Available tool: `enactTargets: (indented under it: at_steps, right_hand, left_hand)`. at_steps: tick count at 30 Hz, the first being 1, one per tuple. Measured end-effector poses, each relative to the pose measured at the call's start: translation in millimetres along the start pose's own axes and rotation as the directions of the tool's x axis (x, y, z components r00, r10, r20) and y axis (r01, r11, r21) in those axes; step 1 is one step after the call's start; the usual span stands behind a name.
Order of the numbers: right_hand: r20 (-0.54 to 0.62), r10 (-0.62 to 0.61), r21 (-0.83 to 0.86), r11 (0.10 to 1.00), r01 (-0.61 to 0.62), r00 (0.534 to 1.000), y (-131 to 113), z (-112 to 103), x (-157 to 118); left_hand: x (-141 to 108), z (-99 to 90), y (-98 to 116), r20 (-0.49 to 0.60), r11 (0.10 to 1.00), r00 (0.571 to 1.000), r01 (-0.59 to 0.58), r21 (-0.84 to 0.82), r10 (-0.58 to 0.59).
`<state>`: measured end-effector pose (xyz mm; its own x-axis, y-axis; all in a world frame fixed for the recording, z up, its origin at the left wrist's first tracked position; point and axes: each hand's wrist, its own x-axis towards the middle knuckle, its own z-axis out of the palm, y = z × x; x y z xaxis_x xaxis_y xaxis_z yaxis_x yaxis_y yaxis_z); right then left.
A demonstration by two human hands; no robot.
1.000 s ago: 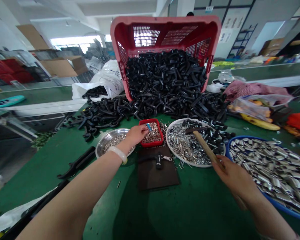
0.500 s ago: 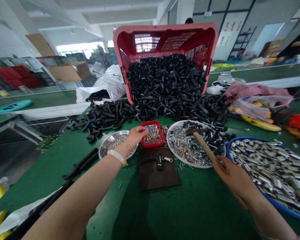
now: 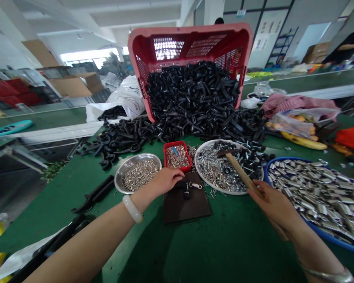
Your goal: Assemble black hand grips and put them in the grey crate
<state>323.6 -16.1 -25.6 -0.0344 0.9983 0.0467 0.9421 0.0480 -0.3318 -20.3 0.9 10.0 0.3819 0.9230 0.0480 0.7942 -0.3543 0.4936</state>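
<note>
My left hand is closed in a pinch over the upper left of a dark square plate; whatever lies between its fingertips is too small to make out. Beside the fingertips, a black part with a metal spring rests on the plate. My right hand grips the wooden handle of a hammer, whose head lies over a white tray of screws and black knobs. Just behind my left hand is a small red box of pins with a blue piece on top.
A metal bowl of small rings stands left, a blue basin of metal pieces right. Behind, black handles spill from a tilted red crate. Black tubular parts lie at left. A bag of fruit is at back right.
My left hand has moved from the red box down toward me, to the black part on the plate. My right hand still holds the hammer. The view has shifted slightly.
</note>
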Motion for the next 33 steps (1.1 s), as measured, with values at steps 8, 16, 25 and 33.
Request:
enactTargets:
  at_steps: [8, 16, 25, 33]
  right_hand:
    - [0.026, 0.017, 0.134, 0.991, -0.021, 1.000, 3, -1, 0]
    - [0.012, 0.005, 0.155, 0.988, -0.007, 1.000, 3, -2, 0]
    - [0.054, 0.058, 0.252, 0.965, -0.070, 0.997, -1, -5, -1]
    - [0.209, -0.037, 0.683, 0.721, -0.119, 0.977, -6, -26, -27]
  left_hand:
    - [7, 6.6, 8, 0.043, 0.997, 0.998, -0.039, 0.073, 0.036]
    - [13, 8.1, 16, 0.142, 0.927, 0.984, -0.151, 0.343, 0.108]
    - [16, 7.2, 30, 0.287, 0.798, 0.942, -0.304, 0.520, 0.172]
    - [-17, 6.7, -4, 0.063, 0.917, 0.987, -0.160, 0.365, 0.147]
